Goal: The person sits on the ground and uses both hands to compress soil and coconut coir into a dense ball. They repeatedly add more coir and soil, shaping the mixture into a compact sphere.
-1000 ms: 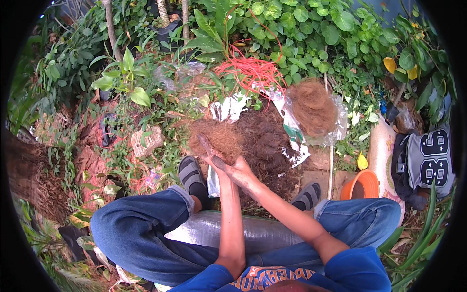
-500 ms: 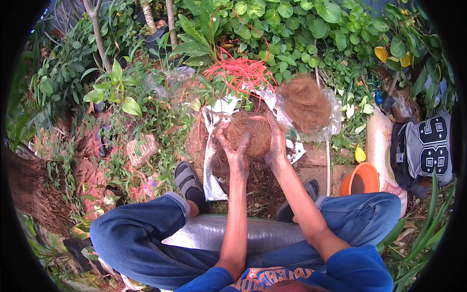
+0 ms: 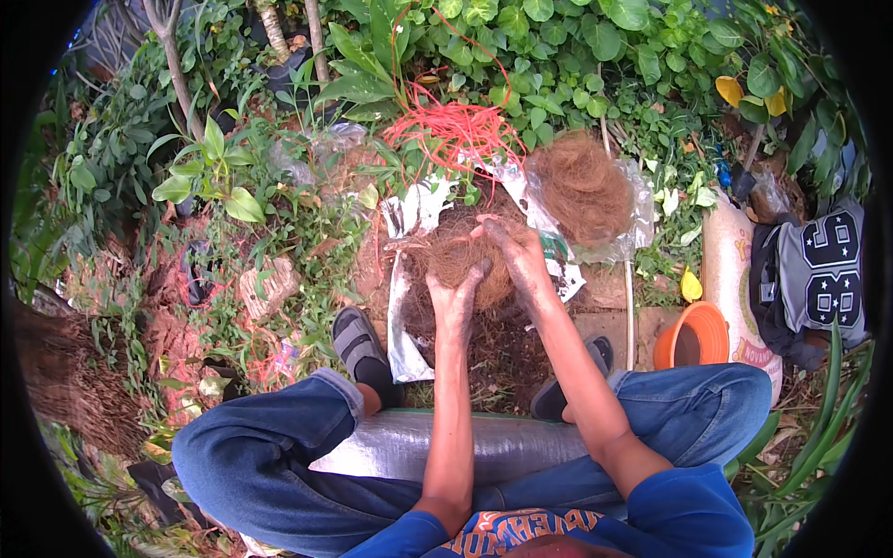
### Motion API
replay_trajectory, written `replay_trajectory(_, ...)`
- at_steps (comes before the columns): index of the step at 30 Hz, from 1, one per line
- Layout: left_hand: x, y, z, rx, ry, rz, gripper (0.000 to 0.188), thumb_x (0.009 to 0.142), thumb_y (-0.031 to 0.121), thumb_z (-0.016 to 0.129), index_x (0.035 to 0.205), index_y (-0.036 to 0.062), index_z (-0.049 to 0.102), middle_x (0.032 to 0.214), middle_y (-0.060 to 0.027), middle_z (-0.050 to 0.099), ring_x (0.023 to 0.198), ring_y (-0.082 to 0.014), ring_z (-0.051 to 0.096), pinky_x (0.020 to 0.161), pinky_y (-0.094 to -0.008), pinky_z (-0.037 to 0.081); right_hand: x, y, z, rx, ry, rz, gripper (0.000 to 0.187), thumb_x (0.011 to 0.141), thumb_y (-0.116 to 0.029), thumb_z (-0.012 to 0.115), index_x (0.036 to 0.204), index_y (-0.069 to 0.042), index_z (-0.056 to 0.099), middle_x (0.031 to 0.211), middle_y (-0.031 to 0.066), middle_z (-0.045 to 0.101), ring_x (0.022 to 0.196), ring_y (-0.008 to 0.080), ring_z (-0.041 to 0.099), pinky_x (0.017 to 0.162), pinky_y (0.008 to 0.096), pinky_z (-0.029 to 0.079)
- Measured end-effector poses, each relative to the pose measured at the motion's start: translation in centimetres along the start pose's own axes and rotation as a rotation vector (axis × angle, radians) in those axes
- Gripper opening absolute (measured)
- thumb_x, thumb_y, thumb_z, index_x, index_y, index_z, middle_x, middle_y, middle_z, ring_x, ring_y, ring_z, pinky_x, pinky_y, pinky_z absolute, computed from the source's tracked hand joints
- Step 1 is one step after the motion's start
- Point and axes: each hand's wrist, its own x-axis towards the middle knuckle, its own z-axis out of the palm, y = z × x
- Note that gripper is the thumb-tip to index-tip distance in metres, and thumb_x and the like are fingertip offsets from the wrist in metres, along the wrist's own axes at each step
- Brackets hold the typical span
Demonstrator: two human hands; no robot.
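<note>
Between my hands is a rough ball of brown coconut fibre (image 3: 456, 251), held over an opened white sack with dark soil on it. My left hand (image 3: 456, 302) grips its near side, the thumb up against the fibres and the other fingers hidden beneath. My right hand (image 3: 521, 256) is curled over the right side, its fingertips on top of the ball. Both hands are smeared with soil. The white sack (image 3: 406, 344) shows around the ball. A tangle of red plastic twine (image 3: 456, 135) lies just beyond it.
A loose heap of coconut fibre (image 3: 581, 191) rests on clear plastic at the right. Farther right are an orange pot (image 3: 696, 337), a filled pale sack (image 3: 730, 251) and a grey-black cloth (image 3: 819, 270). Leafy plants (image 3: 595, 42) line the back; a stone (image 3: 270, 286) sits left.
My right hand has moved from the ball's right side up and over its top, fingers now bent inward. My left hand has shifted slightly down and left, still holding the ball.
</note>
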Motion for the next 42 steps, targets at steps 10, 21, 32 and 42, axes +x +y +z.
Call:
replay_trajectory(10,-0.4,0.2,-0.6,0.094,-0.210,-0.067,0.054,0.064,0.002,0.078,0.113,0.0017,0.054,0.107,-0.0077,0.061,0.100,-0.0178,0.058,0.090,-0.0331,0.047,0.4,-0.4,-1.0,0.070,-0.271,0.123,0.047,0.092,-0.044,0.055,0.118,-0.004,0.055,0.115,0.0087,0.060,0.107,0.0162,0.055,0.096,0.0319,0.041)
replay_trajectory(21,0.3,-0.1,-0.8,0.330,-0.326,-0.084,0.060,0.060,0.000,0.080,0.114,0.0024,0.055,0.109,-0.0083,0.061,0.099,-0.0161,0.060,0.086,-0.0329,0.050,-0.7,-0.9,-1.3,-0.073,-0.172,0.457,0.097,0.081,-0.074,0.042,0.147,-0.006,0.019,0.147,0.0174,0.026,0.138,0.0264,0.024,0.111,0.0445,0.019)
replay_trajectory(32,1.9,-1.4,-5.1,-0.152,0.491,-0.139,0.036,0.077,0.003,0.065,0.111,-0.0044,0.056,0.097,-0.0148,0.065,0.083,-0.0250,0.066,0.071,-0.0393,0.056,1.5,-0.3,-5.5,0.111,0.106,0.369,0.058,0.082,-0.038,0.068,0.126,-0.008,0.046,0.115,0.0089,0.059,0.104,0.0183,0.058,0.088,0.0315,0.045)
replay_trajectory(42,1.2,0.8,-4.5,-0.124,0.239,-0.024,0.044,0.075,0.004,0.071,0.116,-0.0021,0.056,0.106,-0.0138,0.063,0.092,-0.0232,0.064,0.080,-0.0363,0.054,-3.5,-1.3,2.9,-0.749,-0.500,-0.283,0.112,0.063,-0.039,0.082,0.142,0.009,0.017,0.145,0.0303,0.024,0.136,0.0389,0.025,0.113,0.0405,0.024)
